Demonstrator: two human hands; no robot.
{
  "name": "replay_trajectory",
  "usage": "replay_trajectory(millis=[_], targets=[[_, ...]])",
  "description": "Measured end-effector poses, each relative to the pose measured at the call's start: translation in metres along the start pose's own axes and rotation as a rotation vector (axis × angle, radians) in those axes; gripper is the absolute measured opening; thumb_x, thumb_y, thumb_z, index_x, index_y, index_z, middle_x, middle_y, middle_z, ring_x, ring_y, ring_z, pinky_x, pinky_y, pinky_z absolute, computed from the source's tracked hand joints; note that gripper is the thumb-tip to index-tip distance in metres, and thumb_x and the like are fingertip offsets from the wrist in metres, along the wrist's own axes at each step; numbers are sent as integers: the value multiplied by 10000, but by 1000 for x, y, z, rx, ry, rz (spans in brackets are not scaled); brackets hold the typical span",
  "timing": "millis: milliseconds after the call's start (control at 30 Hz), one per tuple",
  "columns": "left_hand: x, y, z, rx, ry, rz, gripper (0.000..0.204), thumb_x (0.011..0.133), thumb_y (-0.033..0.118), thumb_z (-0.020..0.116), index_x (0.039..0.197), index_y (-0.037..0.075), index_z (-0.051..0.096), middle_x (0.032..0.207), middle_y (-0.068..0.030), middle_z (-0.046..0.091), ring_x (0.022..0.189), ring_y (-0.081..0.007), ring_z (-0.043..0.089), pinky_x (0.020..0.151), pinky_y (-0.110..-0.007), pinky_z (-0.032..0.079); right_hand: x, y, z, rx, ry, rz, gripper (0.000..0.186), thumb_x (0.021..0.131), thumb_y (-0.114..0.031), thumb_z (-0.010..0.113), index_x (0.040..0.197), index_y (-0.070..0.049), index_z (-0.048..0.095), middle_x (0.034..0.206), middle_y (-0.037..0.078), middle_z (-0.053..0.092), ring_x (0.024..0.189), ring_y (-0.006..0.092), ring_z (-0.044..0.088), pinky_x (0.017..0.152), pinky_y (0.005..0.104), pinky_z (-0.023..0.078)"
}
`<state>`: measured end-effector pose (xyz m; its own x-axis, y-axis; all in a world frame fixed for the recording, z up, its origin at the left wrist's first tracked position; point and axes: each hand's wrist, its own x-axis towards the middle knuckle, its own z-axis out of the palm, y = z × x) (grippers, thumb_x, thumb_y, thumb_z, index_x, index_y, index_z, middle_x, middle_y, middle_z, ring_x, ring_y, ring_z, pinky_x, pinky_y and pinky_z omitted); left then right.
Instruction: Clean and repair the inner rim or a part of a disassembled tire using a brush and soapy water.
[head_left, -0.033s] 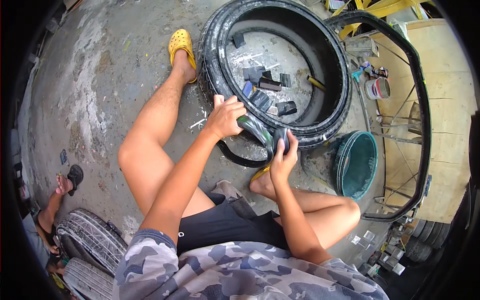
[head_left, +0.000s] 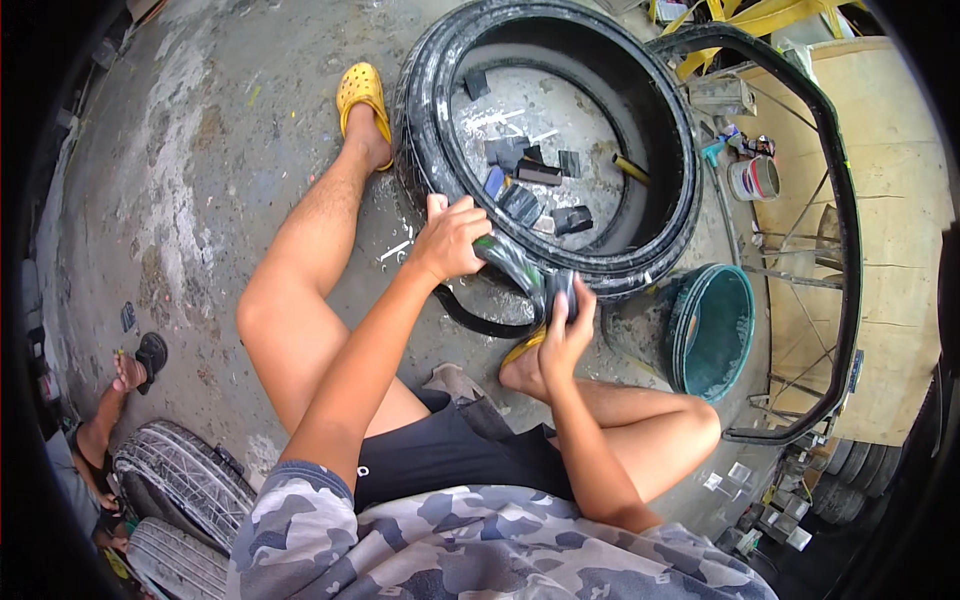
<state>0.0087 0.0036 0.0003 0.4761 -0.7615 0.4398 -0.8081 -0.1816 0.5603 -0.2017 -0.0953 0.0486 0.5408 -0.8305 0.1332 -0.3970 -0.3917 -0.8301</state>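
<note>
A glossy black curved band point(head_left: 514, 264) hangs in a loop beside the near rim of a large tyre point(head_left: 420, 130). My left hand point(head_left: 452, 240) is closed around the band's upper left part. At its right end, my right hand point(head_left: 566, 325) pinches a small dark grey piece point(head_left: 560, 292) against the band. Whether that piece is sandpaper or rubber I cannot tell. The tyre lies on its side, and inside its ring are several dark scraps point(head_left: 521, 203), a blue piece point(head_left: 494, 181) and a brown-black block point(head_left: 539, 173).
A teal bucket point(head_left: 748, 330) lies tilted right of my right hand. Farther right stand a black curved frame point(head_left: 850, 230) and a plywood sheet point(head_left: 895, 250), with a small white pail point(head_left: 742, 181) nearby. More tyres point(head_left: 185, 470) and another person's leg point(head_left: 100, 415) are at lower left.
My right hand and the grey piece have shifted slightly down along the band. The left hand stays in place on it.
</note>
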Motion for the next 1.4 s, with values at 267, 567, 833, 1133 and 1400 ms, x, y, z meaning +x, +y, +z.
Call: replay_trajectory(millis=[267, 567, 833, 1133, 1400], targets=[[-1, 5, 1, 21, -55, -36, 232, 536, 202, 759, 699, 125, 613, 748, 22, 569, 853, -195, 548, 806, -420, 298, -1, 8, 0, -41, 19, 98, 339, 976, -93, 562, 1287, 39, 543, 1256, 187, 603, 1174, 266, 564, 1037, 362, 409], [3, 2, 0, 39, -29, -3, 228, 555, 210, 756, 715, 126, 617, 745, 13, 562, 842, -202, 540, 800, -420, 294, -10, 10, 9, 18, 157, 101, 313, 970, -99, 563, 1260, 19, 555, 1193, 158, 617, 1082, 241, 586, 962, 362, 441], [2, 7, -3, 53, -47, -26, 224, 551, 207, 764, 701, 127, 617, 748, 15, 569, 859, -201, 548, 814, -430, 306, -11, 22, 6, -133, 113, 59, 330, 984, -119, 554, 1277, 31, 523, 1179, 172, 620, 1132, 235, 575, 998, 361, 437], [5, 3, 5, 22, -43, -48, 233, 546, 210, 766, 697, 125, 610, 773, 18, 571, 879, -202, 546, 810, -426, 312, 26, 0, 3, -133, -4, -42, 276, 969, -90, 544, 1220, 22, 562, 1141, 245, 620, 1056, 391, 597, 950, 422, 447], [-8, -12, 19, 14, 53, 71, 346, 493, 315, 762, 781, 161, 648, 862, 21, 616, 928, -207, 560, 810, -442, 332, 36, -32, 13, -348, -112, -385, 273, 932, -40, 577, 1198, 17, 598, 1071, 218, 653, 1017, 374, 620, 904, 431, 476]])
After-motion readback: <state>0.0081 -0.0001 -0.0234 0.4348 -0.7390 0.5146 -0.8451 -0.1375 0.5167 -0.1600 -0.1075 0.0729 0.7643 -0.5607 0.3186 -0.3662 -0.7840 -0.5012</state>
